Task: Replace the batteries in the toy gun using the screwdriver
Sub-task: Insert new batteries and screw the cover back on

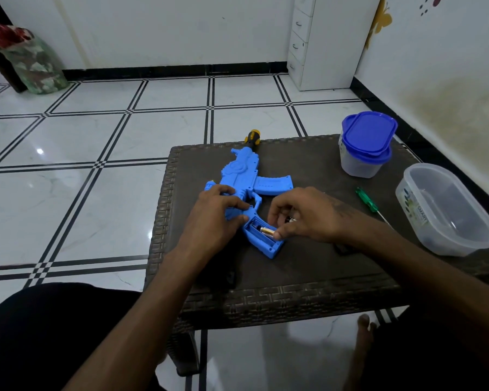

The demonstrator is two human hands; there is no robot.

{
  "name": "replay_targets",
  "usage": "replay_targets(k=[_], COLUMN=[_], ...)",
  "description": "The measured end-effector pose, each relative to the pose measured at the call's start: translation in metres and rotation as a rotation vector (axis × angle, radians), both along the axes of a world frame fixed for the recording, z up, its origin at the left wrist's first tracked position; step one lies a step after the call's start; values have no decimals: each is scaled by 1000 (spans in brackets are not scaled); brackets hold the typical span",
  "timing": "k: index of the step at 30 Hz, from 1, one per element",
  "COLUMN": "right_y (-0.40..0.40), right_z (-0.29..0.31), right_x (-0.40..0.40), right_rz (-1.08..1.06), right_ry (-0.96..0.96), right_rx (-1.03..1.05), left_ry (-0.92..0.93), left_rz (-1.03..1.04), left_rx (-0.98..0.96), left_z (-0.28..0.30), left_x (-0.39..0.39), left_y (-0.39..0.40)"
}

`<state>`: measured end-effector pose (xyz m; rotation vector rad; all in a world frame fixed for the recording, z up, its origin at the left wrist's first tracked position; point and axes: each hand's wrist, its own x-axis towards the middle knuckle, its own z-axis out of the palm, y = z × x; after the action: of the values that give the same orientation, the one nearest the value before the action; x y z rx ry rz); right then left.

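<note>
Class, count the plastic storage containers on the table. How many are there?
2: a lidded container at the table's far right, and an open clear container nearer, at the right edge. None seems hidden.

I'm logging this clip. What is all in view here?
Toy gun: one, blue, table middle, grip compartment open.
Battery: one, gold and black, in the compartment.
Screwdriver: one, green handle, table right.
Lidded tub: one, clear, blue lid, far right corner.
Open tub: one, clear, right edge.
Table: one, dark brown.
Drawers: one, white, by wall.
Bag: one, green-red, far left.
Hands: left hand holds the gun; right hand pinches the battery.
</note>
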<state>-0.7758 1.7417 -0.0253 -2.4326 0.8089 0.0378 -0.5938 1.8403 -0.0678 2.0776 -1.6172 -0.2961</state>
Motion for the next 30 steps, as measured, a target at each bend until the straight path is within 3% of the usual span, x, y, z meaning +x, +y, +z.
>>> replay_targets(k=[9,19,23,30], right_y=[-2,-15,-18,-17], right_z=[-8,-4,-4,-11], right_x=[3,24,28,5], right_rz=[-57,-142,-164,-221], right_ry=[22,161,200,94], right_rx=[28,346,380,415], left_ry=[-4,-10,1,24], left_rz=[7,5,9,18], left_rx=[8,64,61,48], left_z=[-1,5,5,2], left_x=[0,1,-1,0], left_y=[-3,-9,-8,-7])
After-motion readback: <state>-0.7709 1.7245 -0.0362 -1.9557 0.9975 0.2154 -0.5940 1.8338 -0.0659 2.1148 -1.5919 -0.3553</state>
